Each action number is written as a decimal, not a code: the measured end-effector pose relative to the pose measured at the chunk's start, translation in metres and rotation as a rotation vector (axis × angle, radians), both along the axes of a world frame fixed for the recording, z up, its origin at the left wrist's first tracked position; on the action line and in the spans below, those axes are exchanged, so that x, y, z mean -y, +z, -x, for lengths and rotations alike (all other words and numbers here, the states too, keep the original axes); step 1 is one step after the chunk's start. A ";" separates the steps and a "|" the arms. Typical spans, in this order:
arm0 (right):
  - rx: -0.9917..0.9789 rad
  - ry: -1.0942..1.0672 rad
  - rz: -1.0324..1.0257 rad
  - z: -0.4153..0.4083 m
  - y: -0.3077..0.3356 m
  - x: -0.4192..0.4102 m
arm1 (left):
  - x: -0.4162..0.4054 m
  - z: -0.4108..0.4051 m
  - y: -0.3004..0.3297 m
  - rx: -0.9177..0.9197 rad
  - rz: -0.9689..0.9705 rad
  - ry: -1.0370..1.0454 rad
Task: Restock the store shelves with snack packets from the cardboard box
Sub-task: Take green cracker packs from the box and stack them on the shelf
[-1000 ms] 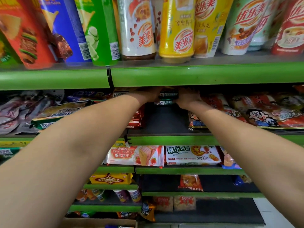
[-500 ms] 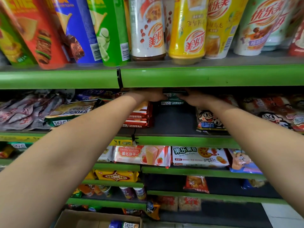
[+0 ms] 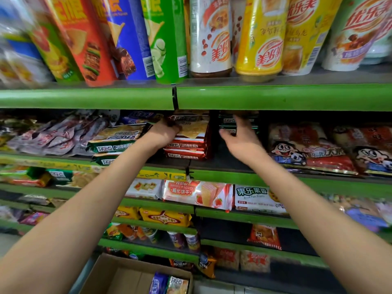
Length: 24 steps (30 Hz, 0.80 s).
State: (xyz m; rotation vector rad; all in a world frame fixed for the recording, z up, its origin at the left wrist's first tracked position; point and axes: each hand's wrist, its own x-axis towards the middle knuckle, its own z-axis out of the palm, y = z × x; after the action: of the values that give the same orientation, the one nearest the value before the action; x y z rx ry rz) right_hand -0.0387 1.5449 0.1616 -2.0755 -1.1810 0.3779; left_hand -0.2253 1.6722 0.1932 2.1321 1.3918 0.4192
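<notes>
Nearest, below both forearms, stood the cardboard box (image 3: 118, 276), open, with at least two snack packets (image 3: 169, 284) left at its far right corner; how many more lay inside could not be seen. So the restocking was not finished, in my judgement.

Further up, the left hand (image 3: 163, 134) rested against the left side of a stack of red biscuit packets (image 3: 187, 143) on the shelf (image 3: 222, 164). Its fingers seemed to curl on the top packet, but they were partly hidden.

To its right, the right hand (image 3: 239, 137) was blurred, with fingers loosely spread, touching a stack of dark green packets (image 3: 237, 124) deep behind it. A bare shelf strip lay in front of that stack, so there was room for more.
</notes>
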 end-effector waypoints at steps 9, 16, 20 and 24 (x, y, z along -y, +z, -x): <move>-0.199 0.168 -0.034 0.056 -0.024 -0.010 | -0.003 0.005 -0.006 0.360 0.338 0.125; -0.019 0.119 -0.088 0.061 -0.016 0.006 | 0.009 0.019 0.012 0.159 0.007 -0.086; 0.301 0.095 -0.224 0.092 -0.002 0.016 | 0.009 0.063 0.025 0.106 -0.151 -0.232; 0.263 0.254 -0.319 0.136 0.009 0.001 | -0.012 0.124 0.028 0.097 -0.293 -0.167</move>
State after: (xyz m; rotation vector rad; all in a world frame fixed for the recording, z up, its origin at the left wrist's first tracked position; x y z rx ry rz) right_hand -0.1745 1.5443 0.1705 -1.7385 -1.5581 0.0247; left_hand -0.3497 1.6838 0.2208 2.4043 1.1449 0.6853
